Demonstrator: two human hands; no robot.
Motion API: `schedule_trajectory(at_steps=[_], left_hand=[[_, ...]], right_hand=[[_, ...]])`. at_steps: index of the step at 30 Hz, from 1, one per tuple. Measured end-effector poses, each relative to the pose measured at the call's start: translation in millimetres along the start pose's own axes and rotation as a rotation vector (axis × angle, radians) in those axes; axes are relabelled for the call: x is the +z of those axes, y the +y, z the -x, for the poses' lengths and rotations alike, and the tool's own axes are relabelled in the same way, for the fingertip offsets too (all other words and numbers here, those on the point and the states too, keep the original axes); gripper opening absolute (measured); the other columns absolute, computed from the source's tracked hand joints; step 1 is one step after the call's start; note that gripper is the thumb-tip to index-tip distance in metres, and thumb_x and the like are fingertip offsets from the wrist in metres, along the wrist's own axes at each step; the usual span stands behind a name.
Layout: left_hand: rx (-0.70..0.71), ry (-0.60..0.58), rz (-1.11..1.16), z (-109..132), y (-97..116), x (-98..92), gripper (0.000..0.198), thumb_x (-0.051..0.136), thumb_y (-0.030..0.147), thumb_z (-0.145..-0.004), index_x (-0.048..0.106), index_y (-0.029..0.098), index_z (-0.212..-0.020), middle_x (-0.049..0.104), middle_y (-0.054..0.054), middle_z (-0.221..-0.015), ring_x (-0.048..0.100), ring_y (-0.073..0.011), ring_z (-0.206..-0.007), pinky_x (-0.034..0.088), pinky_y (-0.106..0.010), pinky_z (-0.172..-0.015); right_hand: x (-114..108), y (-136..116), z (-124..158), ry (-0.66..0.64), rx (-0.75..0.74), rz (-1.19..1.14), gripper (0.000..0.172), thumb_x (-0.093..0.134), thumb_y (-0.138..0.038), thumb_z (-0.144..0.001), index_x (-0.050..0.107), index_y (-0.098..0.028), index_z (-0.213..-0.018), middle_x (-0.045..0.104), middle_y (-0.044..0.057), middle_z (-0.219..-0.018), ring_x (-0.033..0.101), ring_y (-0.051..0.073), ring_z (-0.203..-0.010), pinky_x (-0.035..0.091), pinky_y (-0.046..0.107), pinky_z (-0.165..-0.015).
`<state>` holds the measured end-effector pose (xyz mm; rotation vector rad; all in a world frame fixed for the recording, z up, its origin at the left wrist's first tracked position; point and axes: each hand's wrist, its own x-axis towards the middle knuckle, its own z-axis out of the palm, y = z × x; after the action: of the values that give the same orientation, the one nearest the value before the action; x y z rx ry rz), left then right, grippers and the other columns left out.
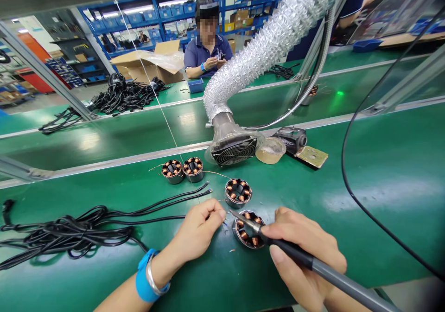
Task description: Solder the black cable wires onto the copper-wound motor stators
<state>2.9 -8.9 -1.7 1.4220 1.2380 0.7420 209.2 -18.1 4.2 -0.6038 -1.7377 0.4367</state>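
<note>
In my right hand (306,251) is a soldering iron (299,254), gripped like a pen. Its tip points left, over the rim of the nearest wound motor stator (247,237). My left hand (203,228) is closed in a pinch on the end of a black cable (167,219); thin wire ends, one of them blue, show by the fingertips close to the iron's tip. Just behind sits another copper-wound stator (238,193). Two more, a left stator (172,171) and a right stator (193,169), stand side by side farther back.
Bundled black cables (79,231) lie at left. A fume extractor hood (233,147) hangs from a silver duct (257,47) behind the stators. Beside it are a round tan block (270,149) and a soldering iron stand (294,140). A hanging black cord (344,154) crosses at right. A co-worker (208,47) sits opposite.
</note>
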Motion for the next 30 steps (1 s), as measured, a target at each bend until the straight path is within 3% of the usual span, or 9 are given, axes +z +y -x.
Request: schedule_trajectory(at_steps=[6, 9, 11, 13, 16, 18, 26, 30], left_hand=[[-0.001, -0.006, -0.006, 0, 0, -0.3, 0.029, 0.047, 0.040, -0.091, 0.045, 0.019, -0.070, 0.036, 0.005, -0.065, 0.032, -0.0126, -0.063, 0.028, -0.024, -0.060], [-0.004, -0.033, -0.015, 3, 1, -2.2, 0.032, 0.045, 0.043, -0.094, 0.045, 0.019, -0.072, 0.036, 0.005, -0.067, 0.032, -0.0128, -0.065, 0.028, -0.025, -0.061], [0.002, -0.073, -0.011, 6, 2, -4.1, 0.033, 0.044, 0.044, -0.095, 0.045, 0.019, -0.074, 0.037, 0.004, -0.069, 0.033, -0.0131, -0.067, 0.029, -0.025, -0.062], [0.017, -0.115, -0.008, 9, 3, -6.1, 0.034, 0.043, 0.046, -0.096, 0.045, 0.019, -0.075, 0.038, 0.004, -0.071, 0.033, -0.0132, -0.068, 0.029, -0.025, -0.063], [0.039, -0.155, -0.021, 12, 1, -8.1, 0.036, 0.040, 0.049, -0.098, 0.047, 0.019, -0.078, 0.038, 0.003, -0.073, 0.033, -0.0134, -0.069, 0.030, -0.025, -0.063], [0.046, -0.165, -0.037, 14, 1, -8.3, 0.037, 0.038, 0.049, -0.098, 0.048, 0.019, -0.079, 0.039, 0.003, -0.073, 0.034, -0.0133, -0.067, 0.030, -0.026, -0.062], [0.134, -0.042, -0.380, 25, 20, -7.6, 0.023, 0.040, 0.033, -0.099, 0.049, 0.021, -0.082, 0.053, 0.000, -0.081, 0.047, -0.0169, -0.075, 0.034, -0.029, -0.068], [0.063, -0.088, -0.204, 21, 14, -8.0, 0.027, 0.042, 0.038, -0.099, 0.049, 0.020, -0.080, 0.050, 0.001, -0.076, 0.043, -0.0142, -0.071, 0.033, -0.027, -0.065]], right_hand=[[0, 5, -1, 0.097, -0.033, 0.010, 0.036, 0.054, -0.008, -0.075, 0.066, -0.018, -0.108, 0.061, 0.004, -0.071, 0.056, 0.018, -0.057, 0.045, 0.033, -0.051], [1, 11, 1, 0.127, 0.042, 0.048, 0.042, 0.056, -0.009, -0.082, 0.062, -0.021, -0.122, 0.065, 0.003, -0.076, 0.060, 0.017, -0.058, 0.048, 0.030, -0.050], [3, 13, -3, 0.058, 0.092, 0.070, 0.043, 0.055, -0.006, -0.087, 0.059, -0.023, -0.126, 0.067, 0.000, -0.075, 0.059, 0.013, -0.053, 0.049, 0.025, -0.048], [6, 13, -11, -0.087, 0.102, 0.081, 0.036, 0.055, -0.005, -0.088, 0.062, -0.023, -0.118, 0.069, -0.002, -0.074, 0.061, 0.011, -0.052, 0.051, 0.023, -0.052], [14, 14, -23, -0.297, 0.034, 0.053, 0.020, 0.057, -0.008, -0.089, 0.064, -0.021, -0.102, 0.069, -0.002, -0.072, 0.062, 0.011, -0.057, 0.051, 0.022, -0.057], [19, 16, -26, -0.359, -0.025, 0.059, 0.018, 0.054, -0.010, -0.091, 0.064, -0.020, -0.101, 0.067, -0.002, -0.070, 0.059, 0.011, -0.055, 0.048, 0.022, -0.054], [18, 15, -19, -0.327, -0.123, 0.142, 0.026, 0.046, -0.003, -0.087, 0.056, -0.019, -0.105, 0.059, 0.000, -0.069, 0.052, 0.014, -0.058, 0.044, 0.024, -0.054], [19, 13, -14, -0.335, -0.143, 0.181, 0.029, 0.046, -0.002, -0.085, 0.057, -0.018, -0.107, 0.055, 0.000, -0.067, 0.048, 0.014, -0.056, 0.042, 0.024, -0.052]])
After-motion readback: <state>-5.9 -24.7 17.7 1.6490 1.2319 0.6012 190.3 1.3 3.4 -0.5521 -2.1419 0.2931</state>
